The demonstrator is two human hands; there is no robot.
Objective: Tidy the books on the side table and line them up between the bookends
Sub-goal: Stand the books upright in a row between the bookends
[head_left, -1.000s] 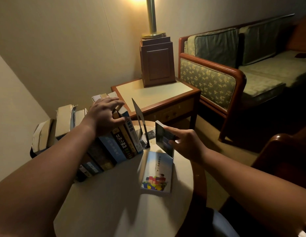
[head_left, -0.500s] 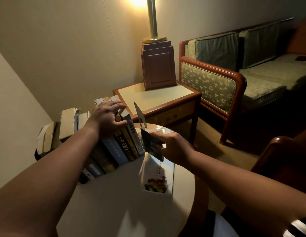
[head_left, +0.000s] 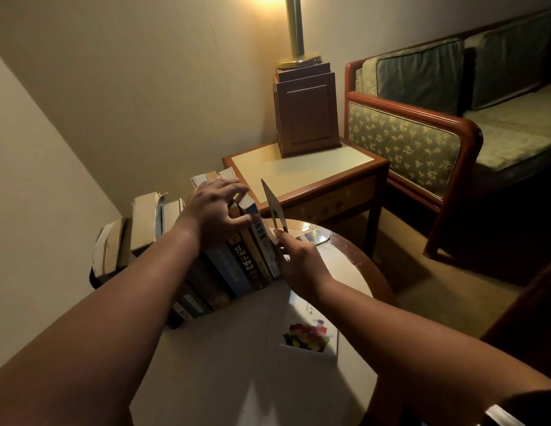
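Gripping leaning books (head_left: 237, 265) w/ L hand (head_left: 214, 212) | reaching by bookend (head_left: 272, 204) w/ R hand (head_left: 301, 262), grip unclear | likely stiff, heavy together; best held by spines

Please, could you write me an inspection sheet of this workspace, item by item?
Surface: round table, pale top, dark rim.
Job's things: row of books standing; bookend upright at its right end; flat book lying nearer, partly hidden by the right forearm.
Clutter: nothing seen.
Fingers: left hand grips the row's top; right hand reaches the bookend, hold unclear.
Cables: nothing seen.
Surroundings: lamp on square table; sofa.
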